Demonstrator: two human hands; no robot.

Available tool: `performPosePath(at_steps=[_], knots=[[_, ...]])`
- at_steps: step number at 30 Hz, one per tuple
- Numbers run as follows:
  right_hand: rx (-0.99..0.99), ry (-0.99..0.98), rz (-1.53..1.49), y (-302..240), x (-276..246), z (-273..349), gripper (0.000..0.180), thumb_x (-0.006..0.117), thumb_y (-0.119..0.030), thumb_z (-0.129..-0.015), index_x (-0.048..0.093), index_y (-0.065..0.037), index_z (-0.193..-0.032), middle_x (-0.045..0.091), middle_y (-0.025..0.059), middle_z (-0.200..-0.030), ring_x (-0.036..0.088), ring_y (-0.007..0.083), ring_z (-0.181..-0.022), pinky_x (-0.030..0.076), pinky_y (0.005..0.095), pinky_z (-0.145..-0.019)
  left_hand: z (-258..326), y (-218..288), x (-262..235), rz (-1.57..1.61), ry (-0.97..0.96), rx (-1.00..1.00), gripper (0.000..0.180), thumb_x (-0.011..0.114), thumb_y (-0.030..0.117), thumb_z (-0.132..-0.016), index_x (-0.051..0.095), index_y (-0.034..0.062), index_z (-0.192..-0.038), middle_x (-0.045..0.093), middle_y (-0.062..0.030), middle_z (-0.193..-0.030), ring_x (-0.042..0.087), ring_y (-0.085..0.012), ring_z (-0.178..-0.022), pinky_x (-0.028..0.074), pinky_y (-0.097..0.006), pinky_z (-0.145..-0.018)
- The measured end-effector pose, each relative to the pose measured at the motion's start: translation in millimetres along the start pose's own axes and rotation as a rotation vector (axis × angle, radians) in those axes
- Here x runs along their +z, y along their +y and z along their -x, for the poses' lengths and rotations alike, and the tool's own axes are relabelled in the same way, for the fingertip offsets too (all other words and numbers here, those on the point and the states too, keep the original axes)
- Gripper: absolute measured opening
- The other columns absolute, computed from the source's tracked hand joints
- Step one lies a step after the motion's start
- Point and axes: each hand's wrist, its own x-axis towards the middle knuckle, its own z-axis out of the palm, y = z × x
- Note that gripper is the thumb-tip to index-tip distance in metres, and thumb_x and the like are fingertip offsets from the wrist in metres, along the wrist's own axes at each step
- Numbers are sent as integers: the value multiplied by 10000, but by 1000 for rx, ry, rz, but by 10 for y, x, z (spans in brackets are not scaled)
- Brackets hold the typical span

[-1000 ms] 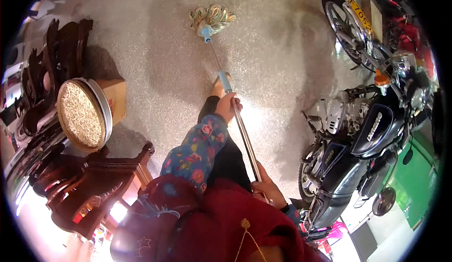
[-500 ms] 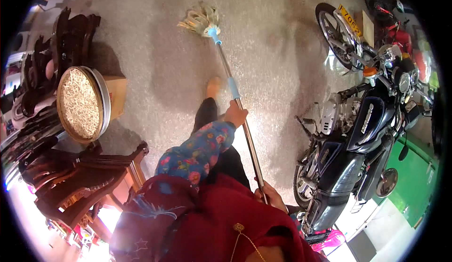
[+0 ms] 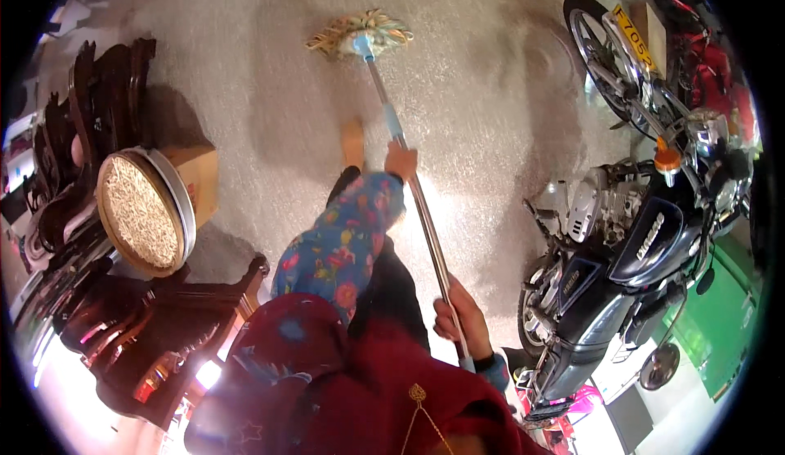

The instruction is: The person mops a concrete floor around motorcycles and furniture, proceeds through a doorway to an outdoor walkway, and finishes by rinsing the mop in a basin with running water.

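A string mop (image 3: 424, 218) with a silver metal handle and light blue fittings slants away from me across the floor. Its pale, multicoloured strand head (image 3: 370, 33) lies spread on the concrete at the far end. My left hand (image 3: 401, 161), in a floral blue sleeve, is wrapped round the handle just below the blue collar. Lower down, near the handle's end, my right hand (image 3: 464, 319) is closed round the pole with its fingers curled. One bare foot (image 3: 352, 143) shows on the floor, left of the handle.
At right stands a black motorcycle (image 3: 609, 308), with a red vehicle (image 3: 706, 75) behind it. Carved dark wooden furniture (image 3: 176, 312) lines the left. A round tray of pale pieces (image 3: 141, 212) rests beside a cardboard box (image 3: 204, 181). A green panel (image 3: 719, 316) is at far right.
The mop head has moved slightly farther away, and its strands have fanned out sideways. Both hands have moved forward with the handle, still gripping it.
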Motion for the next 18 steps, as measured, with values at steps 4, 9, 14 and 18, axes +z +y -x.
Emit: performPosePath(at_steps=[4,9,14,18], knots=[[-30,-147,-37,-395,461,-874,424,372,-254,-935,256,-194,-1338,350,-34,-607,280,47,-370,264,182,-351,-1429,16,-557,-453,0,324,393,498,250,-765,399,-28,-1024,568,-262,-858,571,-421,-821,459,-469,-706],[-65,-153,-73,-168,399,-842,479,392,-254,-928,198,-229,-1365,358,-19,-614,303,63,-402,266,190,-361,-1104,169,-610,-282,-106,254,343,489,240,-793,434,-43,-980,577,-265,-820,577,-429,-795,465,-480,-695],[33,193,-15,534,-100,252,532,437,-263,-898,203,-173,-1367,456,-18,-622,430,72,-486,382,198,-420,539,87,-367,-55,-203,-178,311,486,211,-792,404,-21,-982,558,-311,-850,568,-424,-831,449,-481,-718],[97,379,260,689,-282,659,544,450,-259,-894,200,-169,-1368,458,-15,-614,431,76,-472,375,203,-410,1126,22,-219,47,-304,-254,411,516,196,-751,299,19,-1052,552,-292,-796,556,-442,-786,435,-494,-693]])
